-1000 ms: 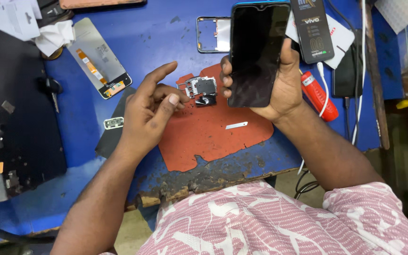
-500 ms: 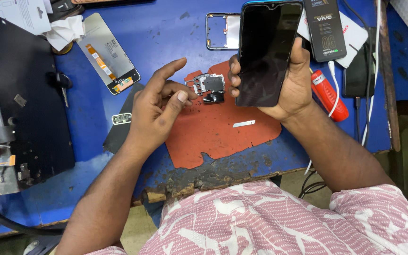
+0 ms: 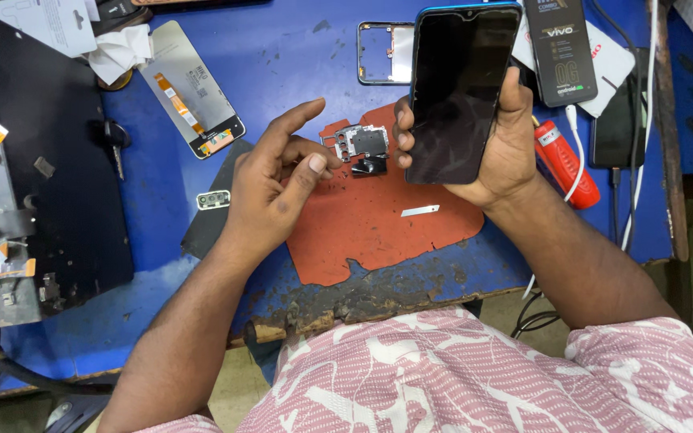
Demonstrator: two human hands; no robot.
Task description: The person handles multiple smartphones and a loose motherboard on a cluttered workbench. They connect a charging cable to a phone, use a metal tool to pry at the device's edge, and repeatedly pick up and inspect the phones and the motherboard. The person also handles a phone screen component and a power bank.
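Note:
My right hand (image 3: 497, 140) grips a black smartphone (image 3: 460, 88) with a dark screen, held upright over the red work mat (image 3: 378, 224). My left hand (image 3: 276, 186) hovers above the mat's left edge, fingers loosely curled and holding nothing. Its fingertips are close to a small metal shield plate (image 3: 357, 142) and a small black part (image 3: 370, 167) lying on the mat. A thin white strip (image 3: 419, 211) lies on the mat below the phone.
A blue table (image 3: 282, 64) holds a phone frame (image 3: 384, 53), a loose display panel (image 3: 192, 88), a boxed black phone (image 3: 559, 50), a red-handled tool (image 3: 567, 164), a white cable (image 3: 577, 152) and a black tray (image 3: 50, 160) of parts at left.
My right hand has lifted the phone slightly higher and more upright. My left hand has drawn back a little from the metal plate, fingers opening.

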